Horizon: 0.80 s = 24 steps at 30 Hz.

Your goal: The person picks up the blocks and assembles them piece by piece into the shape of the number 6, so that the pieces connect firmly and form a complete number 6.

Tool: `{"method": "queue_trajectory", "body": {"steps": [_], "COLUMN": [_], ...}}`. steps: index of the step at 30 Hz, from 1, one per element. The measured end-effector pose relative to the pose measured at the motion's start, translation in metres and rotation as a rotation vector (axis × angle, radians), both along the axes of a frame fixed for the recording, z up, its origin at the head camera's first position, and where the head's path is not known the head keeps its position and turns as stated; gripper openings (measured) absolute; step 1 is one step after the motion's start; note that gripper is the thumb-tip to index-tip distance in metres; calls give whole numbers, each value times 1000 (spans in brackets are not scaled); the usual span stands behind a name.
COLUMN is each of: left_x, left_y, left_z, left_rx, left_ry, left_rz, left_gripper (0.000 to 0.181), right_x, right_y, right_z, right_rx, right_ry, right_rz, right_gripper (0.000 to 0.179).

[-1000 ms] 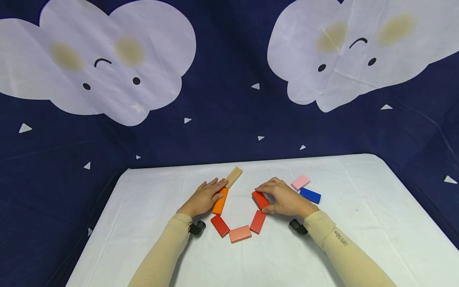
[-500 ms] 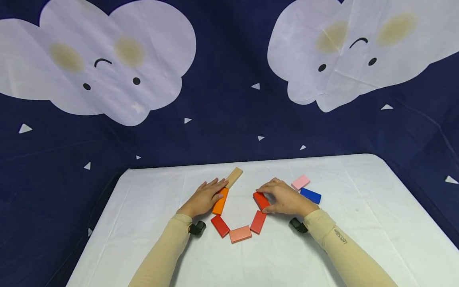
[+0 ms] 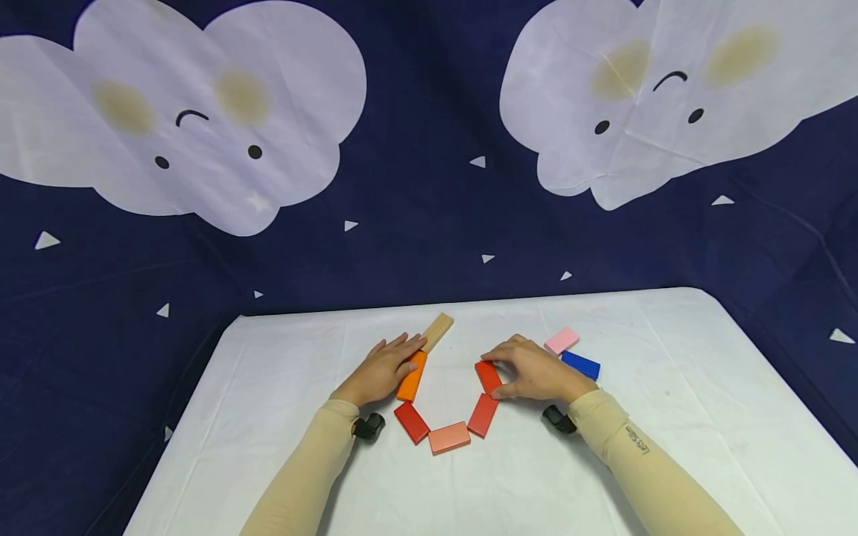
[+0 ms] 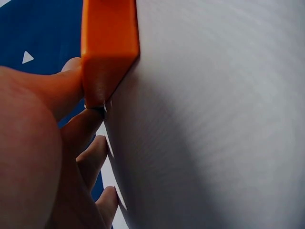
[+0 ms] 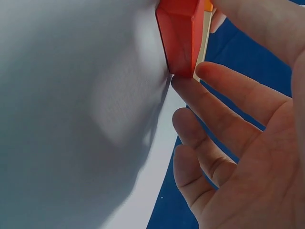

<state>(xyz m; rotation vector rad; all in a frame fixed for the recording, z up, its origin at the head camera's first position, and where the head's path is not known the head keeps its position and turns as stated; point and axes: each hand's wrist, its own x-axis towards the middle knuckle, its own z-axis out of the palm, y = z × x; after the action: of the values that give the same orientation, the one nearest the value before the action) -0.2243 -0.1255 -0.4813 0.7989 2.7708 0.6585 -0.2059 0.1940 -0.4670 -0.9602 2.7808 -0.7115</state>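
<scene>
In the head view, my left hand [image 3: 382, 370] rests with fingers fairly straight across an orange block [image 3: 412, 378] and the near end of a bare wood block [image 3: 439, 332]. Its thumb touches the orange block, also seen close up in the left wrist view. My right hand [image 3: 531, 367] holds a red block [image 3: 488, 377] by its ends, index finger at the far end and thumb at the near end. That block lies against the far end of another red block [image 3: 482, 415]. A salmon block [image 3: 450, 438] and a third red block [image 3: 412, 422] continue the curved row toward the orange one.
Beyond the right hand lie a pink block [image 3: 561, 340] and a blue block [image 3: 580, 365], the blue one partly behind the wrist. All of it is on a white-covered table [image 3: 302, 342]. A dark blue cloth [image 3: 429, 186] with clouds hangs behind.
The red block in my right hand has shifted slightly to the right and now lies flatter, in line with the red block below it. My left hand has stayed in place.
</scene>
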Motion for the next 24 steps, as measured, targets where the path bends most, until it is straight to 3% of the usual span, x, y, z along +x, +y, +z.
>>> {"method": "queue_trajectory", "body": {"steps": [24], "left_x": [0], "left_y": [1], "left_z": [1], "left_rx": [-8], "left_ry": [3], "left_rz": [11], "left_gripper": [52], "right_x": [2], "right_y": [10], "right_z": [-4], "right_rx": [-23], "right_ry": [17], "right_rz": [-24], "right_gripper": [55]}}
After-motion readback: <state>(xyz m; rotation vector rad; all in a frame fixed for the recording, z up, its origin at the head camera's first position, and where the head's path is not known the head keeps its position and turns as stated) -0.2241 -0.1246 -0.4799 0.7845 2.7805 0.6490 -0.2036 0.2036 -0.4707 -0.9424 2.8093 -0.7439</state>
